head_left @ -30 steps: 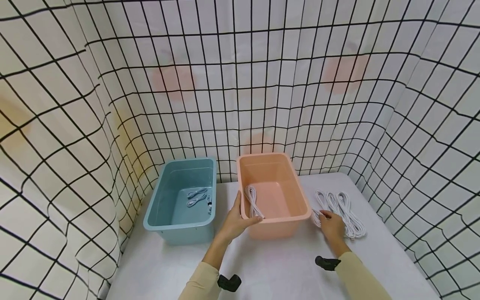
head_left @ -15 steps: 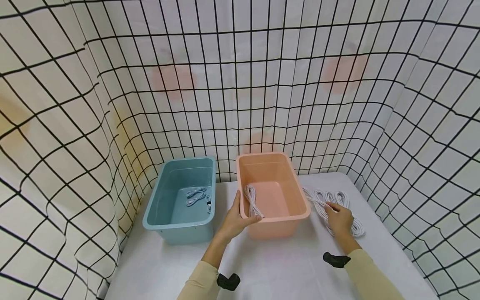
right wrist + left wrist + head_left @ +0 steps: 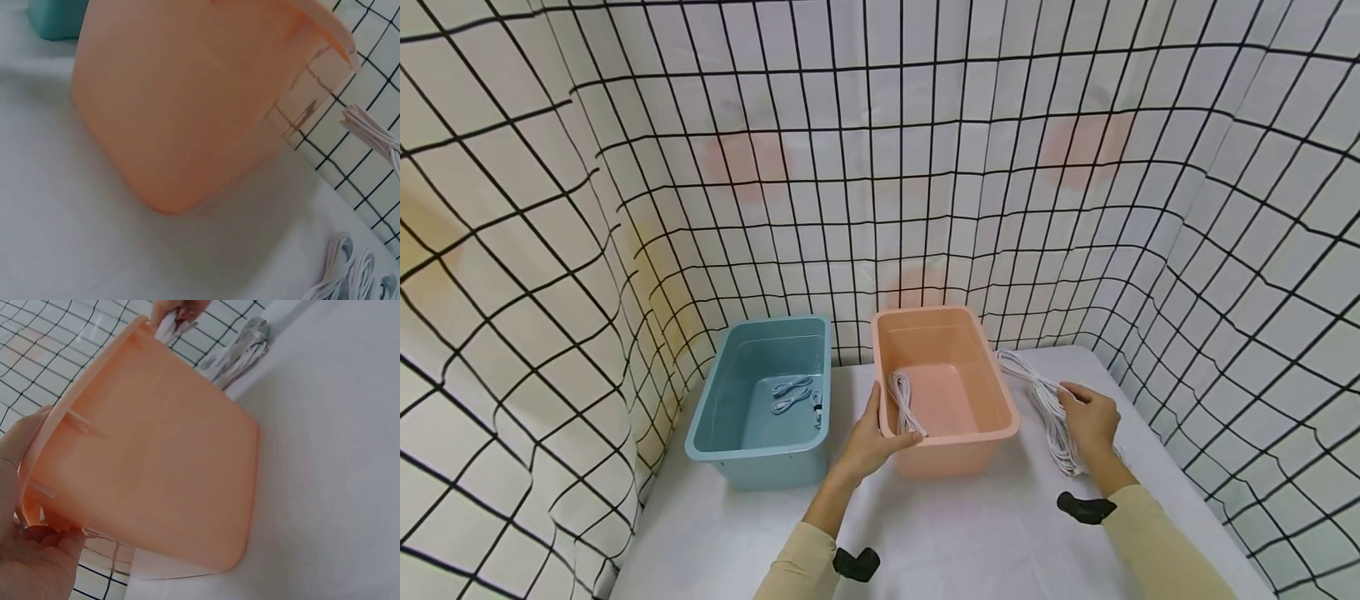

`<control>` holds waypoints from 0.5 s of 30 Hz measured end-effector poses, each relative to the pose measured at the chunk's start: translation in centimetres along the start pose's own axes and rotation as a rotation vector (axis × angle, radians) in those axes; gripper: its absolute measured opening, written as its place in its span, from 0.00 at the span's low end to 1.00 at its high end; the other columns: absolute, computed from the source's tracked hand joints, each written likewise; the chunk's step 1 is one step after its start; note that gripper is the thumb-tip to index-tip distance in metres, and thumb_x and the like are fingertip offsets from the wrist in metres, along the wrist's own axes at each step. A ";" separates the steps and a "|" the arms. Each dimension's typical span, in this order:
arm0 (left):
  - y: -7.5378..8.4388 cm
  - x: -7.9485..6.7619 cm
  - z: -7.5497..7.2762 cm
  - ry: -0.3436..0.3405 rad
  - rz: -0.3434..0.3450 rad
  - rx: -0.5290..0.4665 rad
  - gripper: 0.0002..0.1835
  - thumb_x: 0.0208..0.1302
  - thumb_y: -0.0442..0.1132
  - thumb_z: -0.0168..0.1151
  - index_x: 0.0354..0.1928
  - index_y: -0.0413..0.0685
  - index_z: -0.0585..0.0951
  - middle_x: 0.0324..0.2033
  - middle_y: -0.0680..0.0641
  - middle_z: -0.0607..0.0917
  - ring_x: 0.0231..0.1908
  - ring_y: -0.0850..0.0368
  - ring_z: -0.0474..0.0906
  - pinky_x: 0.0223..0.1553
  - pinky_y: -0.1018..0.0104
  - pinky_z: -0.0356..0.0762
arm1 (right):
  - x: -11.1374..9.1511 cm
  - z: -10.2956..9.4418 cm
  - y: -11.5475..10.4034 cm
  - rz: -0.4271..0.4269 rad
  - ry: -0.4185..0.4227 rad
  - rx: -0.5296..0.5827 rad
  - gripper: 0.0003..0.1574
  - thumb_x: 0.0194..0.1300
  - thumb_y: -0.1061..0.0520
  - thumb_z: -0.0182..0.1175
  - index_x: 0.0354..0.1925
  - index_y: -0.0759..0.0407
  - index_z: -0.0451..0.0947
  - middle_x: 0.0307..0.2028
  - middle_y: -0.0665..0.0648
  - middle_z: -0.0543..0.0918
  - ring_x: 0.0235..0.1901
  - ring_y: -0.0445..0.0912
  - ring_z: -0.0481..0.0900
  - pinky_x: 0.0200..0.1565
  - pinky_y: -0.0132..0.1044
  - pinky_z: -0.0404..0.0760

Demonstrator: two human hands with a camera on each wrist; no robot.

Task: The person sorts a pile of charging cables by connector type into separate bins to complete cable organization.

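Observation:
My left hand (image 3: 868, 446) grips the front left corner of the peach tub (image 3: 955, 460), thumb over the rim and fingers along the outside wall. A looped white cable (image 3: 904, 402) leans inside that tub at its left. To the tub's right, my right hand (image 3: 1092, 421) pinches a folded white cable bundle (image 3: 1022, 367), whose looped end reaches toward the tub's right rim. The right wrist view has this bundle off the table. More white cable bundles (image 3: 356, 272) lie on the table below; my right hand partly covers them in the head view.
A blue tub (image 3: 760, 454) stands left of the peach one, with several small cables (image 3: 792, 398) on its floor. Black wire grid (image 3: 925, 175) walls the table in at the back and sides. White cloth (image 3: 970, 533) covers the tabletop.
My right hand has moved to the right and slightly away from me, drawing the pinched cable bundle up off the others. My left hand and both tubs have stayed in place.

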State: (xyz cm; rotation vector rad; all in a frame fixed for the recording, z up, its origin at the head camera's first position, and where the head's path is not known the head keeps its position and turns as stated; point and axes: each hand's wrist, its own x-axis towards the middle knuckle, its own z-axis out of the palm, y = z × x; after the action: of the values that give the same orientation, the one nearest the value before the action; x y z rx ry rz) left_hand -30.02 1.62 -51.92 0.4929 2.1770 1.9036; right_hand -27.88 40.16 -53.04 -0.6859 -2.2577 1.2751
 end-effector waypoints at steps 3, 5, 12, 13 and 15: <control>0.0 0.1 0.0 0.000 0.000 -0.001 0.67 0.56 0.42 0.81 0.84 0.52 0.38 0.81 0.44 0.52 0.72 0.39 0.63 0.66 0.41 0.68 | 0.1 -0.3 -0.8 -0.010 0.001 -0.004 0.20 0.74 0.52 0.63 0.57 0.62 0.86 0.55 0.66 0.85 0.62 0.60 0.77 0.61 0.56 0.74; -0.1 0.1 0.0 0.000 -0.001 0.003 0.67 0.57 0.42 0.81 0.84 0.51 0.38 0.80 0.43 0.52 0.72 0.39 0.63 0.66 0.41 0.68 | 0.2 -0.4 -1.4 -0.024 0.011 -0.005 0.20 0.75 0.52 0.63 0.57 0.62 0.86 0.54 0.65 0.85 0.61 0.60 0.78 0.61 0.55 0.74; -0.2 0.1 0.0 -0.005 0.007 -0.001 0.67 0.57 0.43 0.81 0.84 0.53 0.38 0.81 0.44 0.51 0.73 0.41 0.62 0.67 0.42 0.66 | 0.6 -0.9 -2.7 -0.042 0.028 0.008 0.21 0.74 0.50 0.63 0.57 0.61 0.86 0.53 0.65 0.86 0.59 0.58 0.78 0.56 0.51 0.75; -0.3 0.2 0.0 -0.005 0.008 -0.001 0.67 0.57 0.43 0.81 0.84 0.53 0.38 0.81 0.43 0.51 0.73 0.40 0.62 0.67 0.42 0.66 | 0.7 -0.9 -2.8 -0.046 0.030 0.011 0.21 0.74 0.50 0.63 0.57 0.61 0.86 0.53 0.65 0.86 0.59 0.57 0.78 0.55 0.50 0.75; -0.3 0.2 0.0 -0.005 0.002 0.005 0.67 0.57 0.43 0.80 0.84 0.53 0.38 0.81 0.42 0.50 0.73 0.40 0.61 0.67 0.42 0.67 | 0.7 -1.0 -3.1 -0.051 0.036 0.012 0.21 0.74 0.50 0.63 0.57 0.61 0.87 0.53 0.64 0.86 0.58 0.56 0.78 0.52 0.45 0.75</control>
State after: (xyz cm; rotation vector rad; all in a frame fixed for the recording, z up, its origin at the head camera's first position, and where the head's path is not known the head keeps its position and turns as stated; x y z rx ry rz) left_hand -30.22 1.63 -52.21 0.5008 2.1794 1.8960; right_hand -28.44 39.82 -49.73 -0.6382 -2.2229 1.2414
